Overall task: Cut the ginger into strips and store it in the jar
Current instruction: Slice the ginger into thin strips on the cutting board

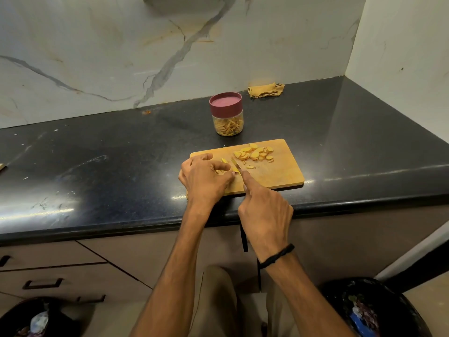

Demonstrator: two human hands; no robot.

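A wooden cutting board [279, 172] lies at the front edge of the black counter. A pile of yellow ginger slices [255, 153] sits on its far half. My left hand [205, 177] presses a few ginger slices [224, 166] down on the board's left end. My right hand [264, 212] grips a knife [237, 164], forefinger along its back, the blade resting on the ginger just right of my left fingertips. Behind the board stands a clear jar [227, 115] with a maroon lid on it, partly filled with ginger strips.
A crumpled yellow cloth [266, 90] lies by the marble back wall. The black counter [109, 166] stretches left and right, ending at a wall on the right. Drawers [43, 283] sit under the counter, and two dark bins [371, 310] stand on the floor either side of my legs.
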